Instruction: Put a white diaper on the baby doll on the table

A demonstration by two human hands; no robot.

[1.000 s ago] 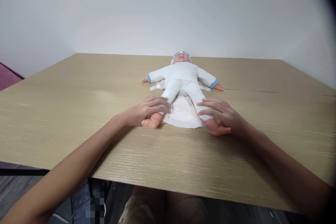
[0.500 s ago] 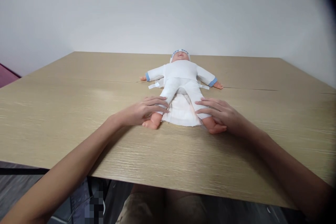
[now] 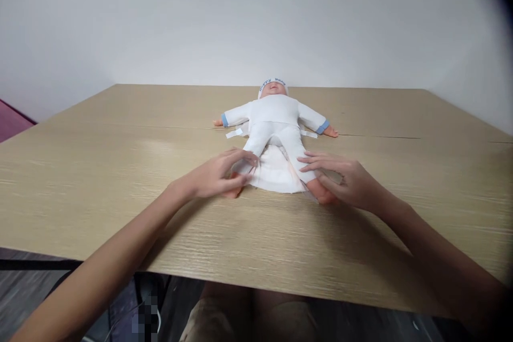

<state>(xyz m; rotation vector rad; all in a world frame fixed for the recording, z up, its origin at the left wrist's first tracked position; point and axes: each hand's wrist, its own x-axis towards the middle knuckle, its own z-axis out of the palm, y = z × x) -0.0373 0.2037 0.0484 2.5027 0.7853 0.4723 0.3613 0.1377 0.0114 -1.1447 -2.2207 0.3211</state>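
A baby doll [image 3: 274,109] in white clothes with blue cuffs and a lettered cap lies on its back, arms and legs spread. Under its hips is a white diaper [image 3: 276,173], opened out, its front part lying flat between the legs toward me. The diaper's side tabs stick out at both hips. Over the doll's lower leg on the left, my left hand [image 3: 218,173] is open, thumb and fingers apart, partly hiding the foot. My right hand [image 3: 348,179] is also open, its fingertips at the other lower leg and its thumb near that foot.
The doll rests on a wide wooden table [image 3: 120,171] with a seam running across it. Behind stands a pale wall [image 3: 240,16]. Something pink [image 3: 14,120] shows at the left edge. Below the table's front edge are my knees and a cable.
Both my hands have shifted slightly, and their thumbs have come into view beside the doll's lower legs. The left hand now covers more of the foot. Doll and diaper lie much as before.
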